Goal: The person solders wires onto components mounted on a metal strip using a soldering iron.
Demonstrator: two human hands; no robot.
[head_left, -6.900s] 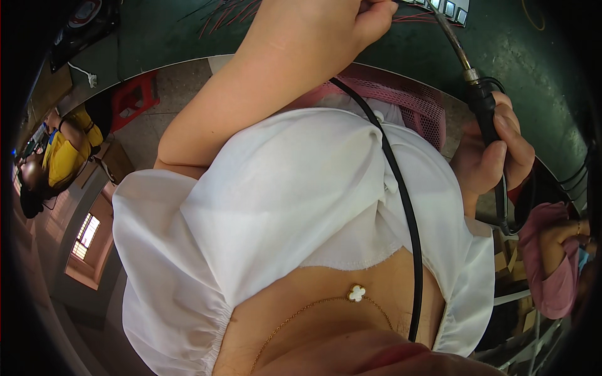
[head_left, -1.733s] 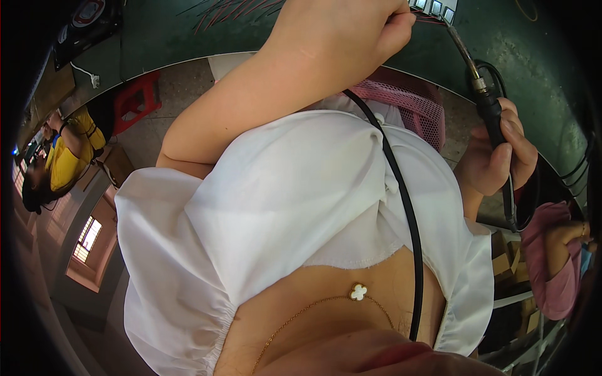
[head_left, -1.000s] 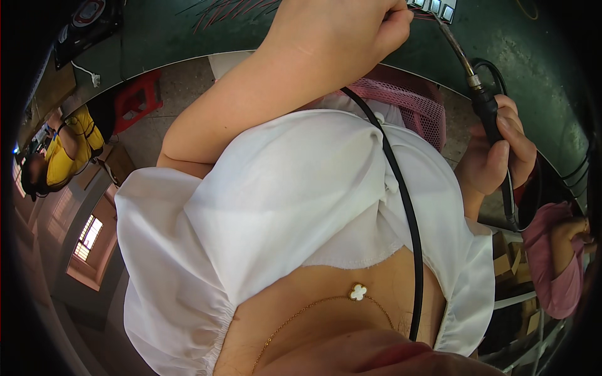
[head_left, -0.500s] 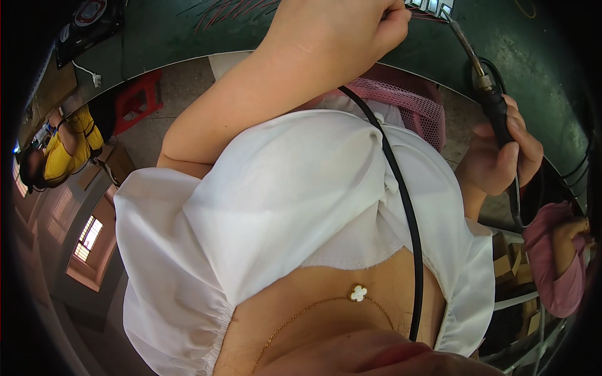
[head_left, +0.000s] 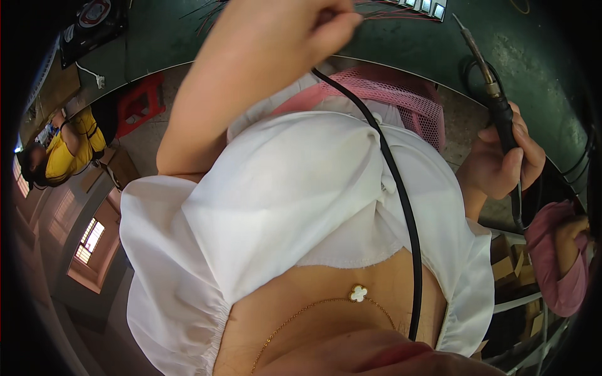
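My right hand [head_left: 492, 168] grips a soldering iron [head_left: 500, 111] by its black handle, the bare metal tip pointing up and away over the bench. A short gap separates that tip from a strip of small white square modules [head_left: 426, 9] with thin red wires [head_left: 390, 15] running from it. To the left of the strip is my left hand [head_left: 326, 28], its fingers closed in a pinch close to the wire ends. The back of the hand and blur hide what the fingers hold, if anything.
Loose red and dark wires [head_left: 210, 15] lie on the green bench [head_left: 533, 56] beyond my left forearm. A black device [head_left: 94, 28] stands far left. A black cable [head_left: 401, 188] hangs across my front. A person in yellow [head_left: 69, 150] is at left, a pink sleeve [head_left: 555, 260] at right.
My left hand has moved left, away from the module strip. The soldering iron's tip has come off the strip's end and shifted slightly right.
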